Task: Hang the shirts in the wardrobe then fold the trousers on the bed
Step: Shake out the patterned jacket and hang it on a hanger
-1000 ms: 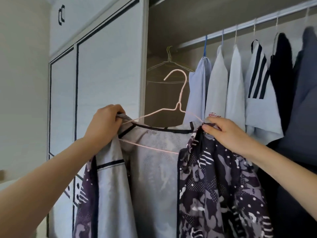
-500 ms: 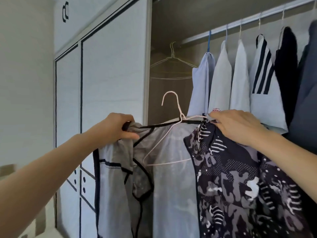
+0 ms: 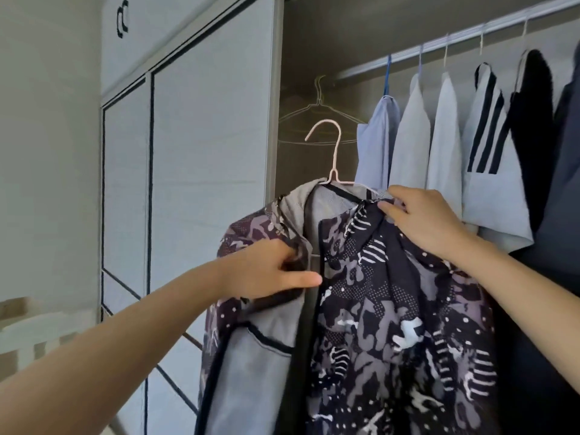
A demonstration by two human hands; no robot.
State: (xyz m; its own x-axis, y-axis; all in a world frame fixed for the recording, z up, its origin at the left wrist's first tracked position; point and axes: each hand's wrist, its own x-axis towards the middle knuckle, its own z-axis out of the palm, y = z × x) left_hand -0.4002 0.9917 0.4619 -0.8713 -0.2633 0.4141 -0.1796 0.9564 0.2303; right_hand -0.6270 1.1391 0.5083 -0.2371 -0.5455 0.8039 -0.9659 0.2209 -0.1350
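Left hand [image 3: 270, 271] has dropped from the collar to the left front panel of the dark camouflage-print shirt with grey mesh lining [image 3: 392, 309]. Both shoulders now sit on the thin pink wire hanger [image 3: 333, 158], hook up. Left hand grips the panel edge with 1 finger sticking out; right hand [image 3: 423, 221] pinches the collar at the right shoulder. Shirt hangs in front of the open wardrobe, below the silver rail [image 3: 464, 32], not hooked yet. Step: hanging. Next move likely needs a grip at the hanger neck, then a lift onto the rail left of the pale hung shirts [image 3: 411, 136].
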